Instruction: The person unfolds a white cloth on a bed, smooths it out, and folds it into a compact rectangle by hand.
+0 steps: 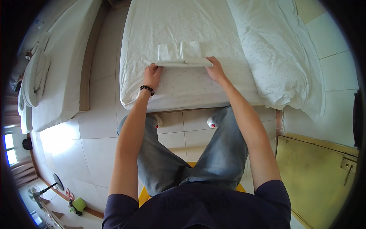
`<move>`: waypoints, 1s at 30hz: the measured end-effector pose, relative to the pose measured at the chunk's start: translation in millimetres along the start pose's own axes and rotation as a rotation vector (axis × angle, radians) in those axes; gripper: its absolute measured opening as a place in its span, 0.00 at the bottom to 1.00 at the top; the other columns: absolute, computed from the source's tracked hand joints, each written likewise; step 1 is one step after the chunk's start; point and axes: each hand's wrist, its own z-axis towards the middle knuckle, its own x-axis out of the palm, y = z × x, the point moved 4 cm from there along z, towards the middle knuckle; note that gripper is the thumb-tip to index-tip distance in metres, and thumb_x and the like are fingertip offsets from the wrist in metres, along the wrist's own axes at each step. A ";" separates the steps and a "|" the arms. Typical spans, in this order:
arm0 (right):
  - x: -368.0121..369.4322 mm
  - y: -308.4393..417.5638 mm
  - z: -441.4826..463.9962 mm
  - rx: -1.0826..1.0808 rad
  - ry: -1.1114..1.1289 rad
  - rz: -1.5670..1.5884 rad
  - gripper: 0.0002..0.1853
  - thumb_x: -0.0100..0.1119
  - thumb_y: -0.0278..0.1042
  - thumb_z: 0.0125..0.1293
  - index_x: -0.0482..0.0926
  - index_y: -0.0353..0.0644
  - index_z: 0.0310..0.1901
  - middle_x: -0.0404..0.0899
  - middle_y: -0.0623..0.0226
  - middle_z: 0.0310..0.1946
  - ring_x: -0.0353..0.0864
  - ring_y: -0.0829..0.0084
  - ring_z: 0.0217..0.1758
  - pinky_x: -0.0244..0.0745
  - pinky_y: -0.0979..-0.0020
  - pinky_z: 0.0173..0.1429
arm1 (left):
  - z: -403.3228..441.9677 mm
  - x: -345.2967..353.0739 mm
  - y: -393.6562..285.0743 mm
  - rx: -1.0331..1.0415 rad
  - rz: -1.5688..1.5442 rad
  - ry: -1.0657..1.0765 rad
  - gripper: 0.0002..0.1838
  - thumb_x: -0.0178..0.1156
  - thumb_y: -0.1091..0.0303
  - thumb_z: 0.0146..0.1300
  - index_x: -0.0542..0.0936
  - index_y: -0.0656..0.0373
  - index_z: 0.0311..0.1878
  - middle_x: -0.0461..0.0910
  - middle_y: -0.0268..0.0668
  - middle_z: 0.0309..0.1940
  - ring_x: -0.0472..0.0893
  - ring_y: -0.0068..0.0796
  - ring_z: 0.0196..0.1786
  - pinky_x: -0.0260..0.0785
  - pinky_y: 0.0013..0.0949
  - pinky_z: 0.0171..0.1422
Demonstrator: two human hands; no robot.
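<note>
A white dotted cloth (pixel 168 52), folded into a flat bundle, lies on the bed (pixel 183 84). Its near edge is raised as a thick folded strip, and a narrow gap runs down the middle of the part behind it. My left hand (pixel 152 74), below a dark bead bracelet, grips the strip's left end with closed fingers. At the right end, my right hand (pixel 216 69) pinches the same strip, its thumb side toward the cloth. Some fingertips of both hands are hidden by the cloth.
A rumpled white dotted quilt (pixel 268 57) lies along the bed's right side. Another bed (pixel 68 65) stands to the left across a tiled floor (pixel 103 57). My legs straddle a yellow seat (pixel 143 196) at the bed's edge. A yellowish door (pixel 312 179) is at lower right.
</note>
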 end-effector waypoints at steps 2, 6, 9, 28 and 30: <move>2.6 4.0 5.1 0.067 0.023 -0.010 0.09 0.64 0.34 0.73 0.90 0.39 0.43 0.90 0.62 0.45 0.82 0.63 0.53 0.78 0.64 0.56 | 1.9 4.3 -3.5 -0.009 -0.021 -0.037 0.15 0.65 0.66 0.73 0.88 0.60 0.57 0.90 0.36 0.38 0.81 0.30 0.37 0.74 0.33 0.51; 13.0 9.7 12.0 0.275 0.093 -0.037 0.16 0.63 0.41 0.76 0.87 0.37 0.35 0.88 0.59 0.37 0.82 0.61 0.49 0.77 0.62 0.51 | -3.0 10.4 -30.2 -0.041 -0.078 -0.147 0.18 0.64 0.65 0.76 0.85 0.62 0.63 0.87 0.34 0.35 0.80 0.24 0.34 0.71 0.27 0.45; 19.0 15.9 9.7 0.178 -0.110 -0.134 0.20 0.63 0.42 0.77 0.82 0.37 0.29 0.85 0.59 0.33 0.80 0.59 0.45 0.76 0.61 0.50 | -8.6 9.9 -44.7 -0.017 0.008 -0.245 0.18 0.63 0.62 0.76 0.84 0.58 0.64 0.85 0.32 0.30 0.78 0.29 0.32 0.72 0.31 0.48; 33.5 2.5 56.7 0.282 -0.186 -0.471 0.28 0.52 0.52 0.81 0.84 0.39 0.26 0.84 0.61 0.26 0.77 0.55 0.43 0.67 0.56 0.58 | 39.1 14.0 -42.3 -0.130 0.133 -0.330 0.20 0.60 0.57 0.77 0.78 0.49 0.67 0.88 0.30 0.30 0.85 0.35 0.36 0.68 0.41 0.66; 33.2 1.8 62.2 0.280 -0.189 -0.522 0.29 0.51 0.52 0.82 0.85 0.40 0.27 0.84 0.61 0.26 0.77 0.55 0.44 0.65 0.56 0.59 | 45.2 11.9 -45.7 -0.123 0.221 -0.317 0.20 0.59 0.57 0.77 0.78 0.49 0.68 0.88 0.31 0.31 0.85 0.36 0.36 0.70 0.41 0.64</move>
